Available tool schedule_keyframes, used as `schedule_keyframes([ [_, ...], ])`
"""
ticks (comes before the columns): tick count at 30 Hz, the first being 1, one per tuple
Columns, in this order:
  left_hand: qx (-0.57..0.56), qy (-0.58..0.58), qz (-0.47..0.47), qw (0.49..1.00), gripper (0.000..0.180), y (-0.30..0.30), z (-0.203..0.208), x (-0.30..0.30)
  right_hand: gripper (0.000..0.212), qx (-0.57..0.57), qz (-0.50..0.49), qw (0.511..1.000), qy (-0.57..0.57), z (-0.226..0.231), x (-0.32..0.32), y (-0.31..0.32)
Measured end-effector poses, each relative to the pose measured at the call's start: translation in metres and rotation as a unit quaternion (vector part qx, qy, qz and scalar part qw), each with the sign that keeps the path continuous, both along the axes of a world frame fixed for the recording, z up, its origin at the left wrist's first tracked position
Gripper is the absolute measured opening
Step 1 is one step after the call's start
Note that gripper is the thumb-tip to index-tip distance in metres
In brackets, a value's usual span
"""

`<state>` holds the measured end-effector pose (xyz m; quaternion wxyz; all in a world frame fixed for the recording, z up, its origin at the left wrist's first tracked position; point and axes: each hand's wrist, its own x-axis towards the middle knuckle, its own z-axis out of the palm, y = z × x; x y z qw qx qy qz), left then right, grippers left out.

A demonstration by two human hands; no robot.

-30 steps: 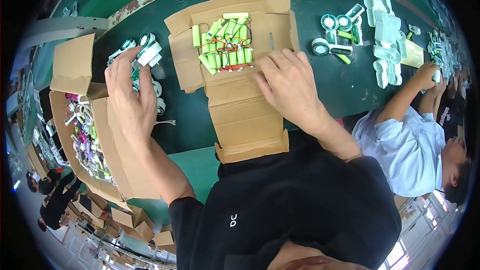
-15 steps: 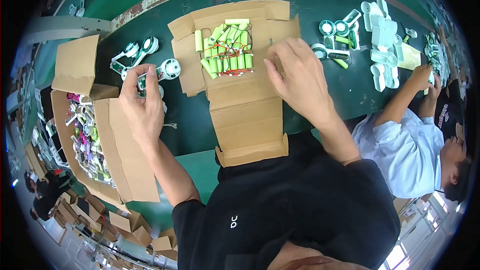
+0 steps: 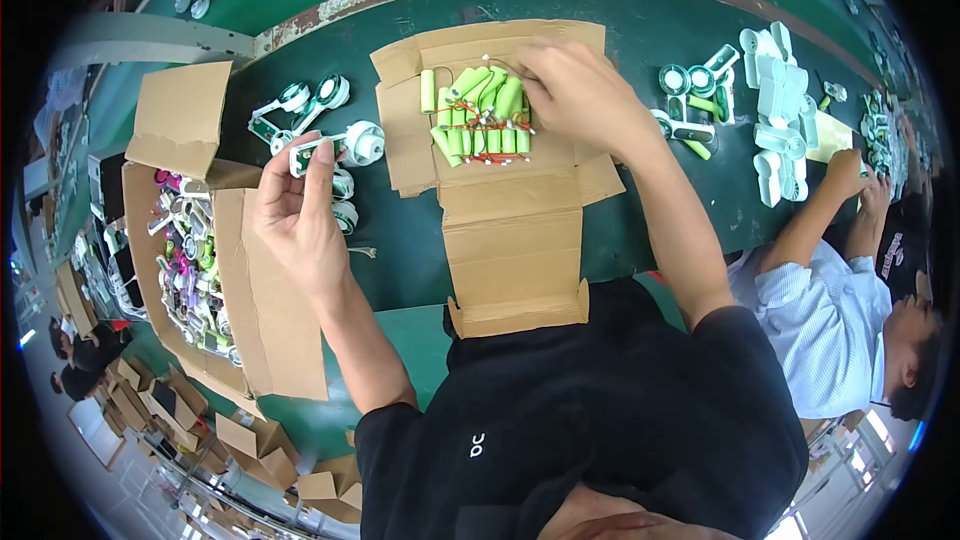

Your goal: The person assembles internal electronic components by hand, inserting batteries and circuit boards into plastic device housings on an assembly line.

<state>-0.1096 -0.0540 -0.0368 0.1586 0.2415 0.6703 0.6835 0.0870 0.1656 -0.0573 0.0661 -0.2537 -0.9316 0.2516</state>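
Observation:
My left hand (image 3: 300,220) pinches a white and green handheld fan body (image 3: 361,144) between thumb and fingers, its round head pointing right. My right hand (image 3: 572,85) is closed over the right side of a pile of green cylindrical batteries (image 3: 458,118) with thin red and black wires. At its thumb, one battery (image 3: 508,97) looks tilted and raised; the fingertips are partly hidden and blurred. The batteries lie on an unfolded cardboard box (image 3: 512,240) in front of me.
More fan bodies (image 3: 328,92) lie left of the cardboard. An open carton (image 3: 285,290) of mixed coloured parts stands at my left. On the right are fan bodies with batteries (image 3: 690,80), pale green shells (image 3: 780,90) and a co-worker (image 3: 820,310) handling parts.
My right hand has moved left onto the batteries, and one battery there now sits tilted. My left hand has turned the fan body so its green inside shows. The whole view has shifted slightly.

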Motion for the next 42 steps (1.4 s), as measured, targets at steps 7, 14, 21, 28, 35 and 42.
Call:
schedule_keyframes([
  [7,0.026,-0.035,-0.032,0.999,0.017,-0.006,-0.004,0.013,0.010,-0.145,-0.063,0.979,0.128,0.047,0.032,-0.022],
  [14,0.130,-0.138,-0.195,0.962,0.011,0.015,-0.001,0.043,0.018,0.018,-0.025,0.998,0.062,0.045,0.044,-0.029],
  [21,0.106,-0.181,-0.182,0.961,0.018,0.012,-0.005,0.054,0.034,-0.008,-0.012,0.999,0.042,0.039,0.049,-0.022],
  [28,0.068,-0.204,-0.190,0.958,0.026,0.017,-0.006,0.072,0.030,-0.004,-0.058,0.994,0.095,0.031,0.065,-0.020],
  [35,0.081,-0.248,-0.226,0.938,0.031,0.022,-0.010,0.079,0.040,0.021,-0.144,0.987,0.068,0.024,0.077,-0.020],
  [42,0.070,-0.242,-0.239,0.938,0.033,0.022,-0.010,0.082,0.025,0.063,-0.233,0.970,-0.020,0.027,0.069,-0.025],
])
